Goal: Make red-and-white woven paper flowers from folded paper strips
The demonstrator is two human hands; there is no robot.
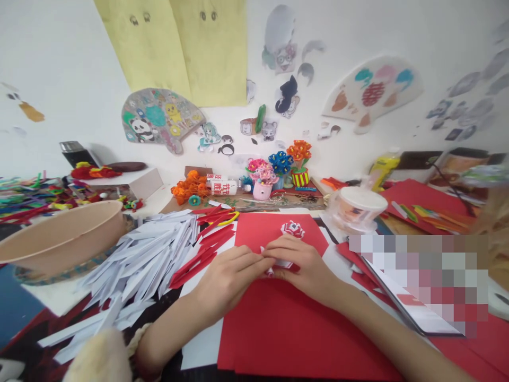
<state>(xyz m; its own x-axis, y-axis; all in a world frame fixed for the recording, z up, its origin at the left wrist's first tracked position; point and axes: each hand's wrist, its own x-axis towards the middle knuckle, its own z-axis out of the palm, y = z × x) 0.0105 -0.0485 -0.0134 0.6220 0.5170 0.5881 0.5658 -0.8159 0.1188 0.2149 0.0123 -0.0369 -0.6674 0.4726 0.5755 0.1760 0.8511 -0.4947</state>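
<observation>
In the head view my left hand (230, 276) and my right hand (302, 262) meet over a red paper sheet (286, 329). Their fingers are closed around a small white folded paper piece (283, 263), mostly covered by the right hand. The left fingertips press on its left end, where a pinkish-white tip shows. Just beyond the right hand sits a small red-and-white folded paper piece (293, 229), rounded in outline. Left of my left hand lie red folded paper strips (204, 254) and a pile of white folded paper strips (143, 252).
A beige basin (63, 233) stands at the left. At the right are a tablet-like device (413, 297), partly pixelated, and a round white-lidded tub (358, 204). Pipe-cleaner flowers (262, 172) line the back by the wall. White sheets (202, 339) lie under the red one.
</observation>
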